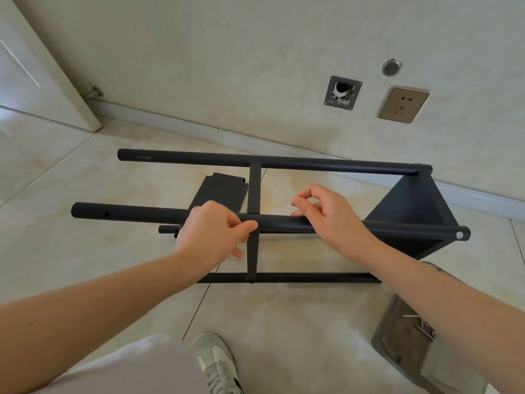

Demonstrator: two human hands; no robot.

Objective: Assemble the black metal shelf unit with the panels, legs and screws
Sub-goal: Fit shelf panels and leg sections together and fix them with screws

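The shelf unit [284, 223] lies on its side on the floor [284, 322], partly built: one panel [409, 211] is fixed at the right end of the legs, and a narrow middle panel [253, 194] runs edge-on across them.

The left hand [213, 231] pinches at the near upper leg [130, 216], its fingers [244, 227] together where that leg crosses the middle panel. The right hand [329, 214] rests on the same leg just beside it, fingers loosely curled; whether they hold a screw cannot be told.

Judgement: the step in hand is seating the middle panel against this leg. A loose panel [221, 191] lies on the floor beyond the left fingers. A tray [397, 336] with screws [423, 328] sits behind the right forearm.

The next move likely calls for lining up the hole and fetching a screw.
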